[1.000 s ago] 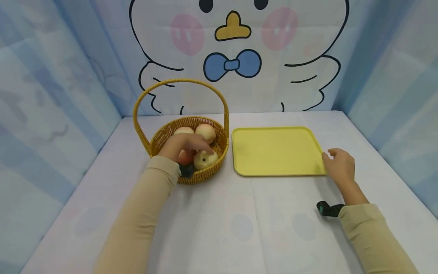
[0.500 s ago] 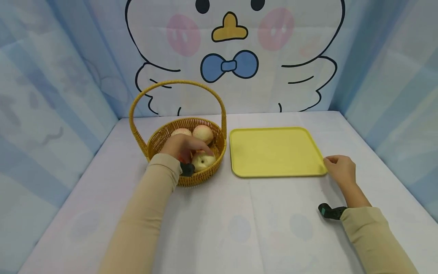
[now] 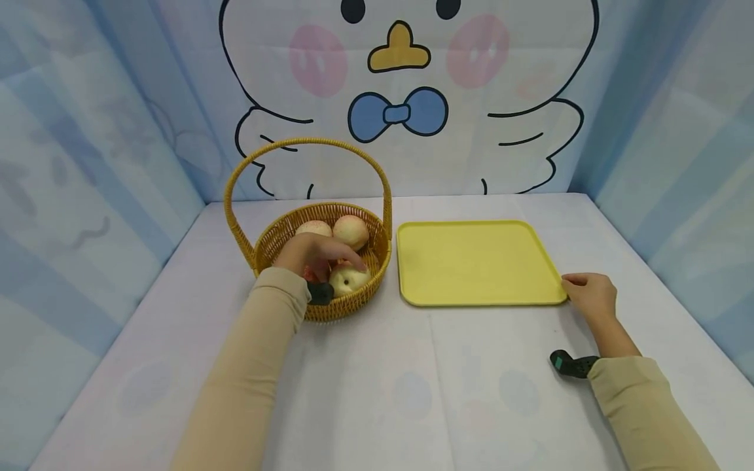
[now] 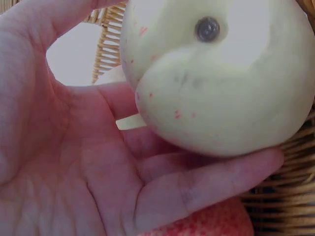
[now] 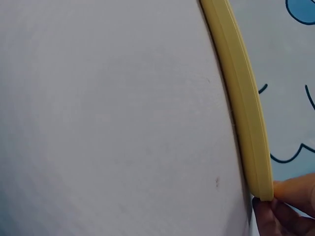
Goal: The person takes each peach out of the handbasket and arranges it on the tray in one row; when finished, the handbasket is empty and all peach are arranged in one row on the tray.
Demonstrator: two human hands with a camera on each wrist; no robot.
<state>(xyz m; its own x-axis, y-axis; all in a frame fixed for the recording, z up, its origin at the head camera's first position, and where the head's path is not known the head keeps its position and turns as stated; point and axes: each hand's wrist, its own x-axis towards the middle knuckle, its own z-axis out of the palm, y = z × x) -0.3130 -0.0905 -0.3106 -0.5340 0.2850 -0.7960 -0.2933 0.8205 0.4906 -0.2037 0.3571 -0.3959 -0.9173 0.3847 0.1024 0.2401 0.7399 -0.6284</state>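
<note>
A pale peach (image 3: 349, 280) with a dark spot lies in the front of the wicker basket (image 3: 353, 306). My left hand (image 3: 321, 254) reaches into the basket, fingers curved round this peach; in the left wrist view the fingers (image 4: 197, 184) pass beneath the pale peach (image 4: 221, 93), and a red-speckled fruit (image 4: 211, 221) shows below. At the near right corner of the yellow tray (image 3: 477, 261), my right hand (image 3: 592, 297) pinches the rim. The right wrist view shows the tray edge (image 5: 246, 113) between thumb and fingers of the hand (image 5: 290, 206).
Two more peaches, one (image 3: 314, 227) at the back left and one (image 3: 351, 231) beside it, sit in the basket. Its tall handle (image 3: 312, 140) arches over them. The tray stands right of the basket on a white cloth (image 3: 377, 392); curtains (image 3: 76, 163) enclose the sides and back.
My right hand has shifted slightly toward the tray's near corner, its thumb and fingers closing on the rim. My left hand has settled lower around the pale peach, which remains in the basket.
</note>
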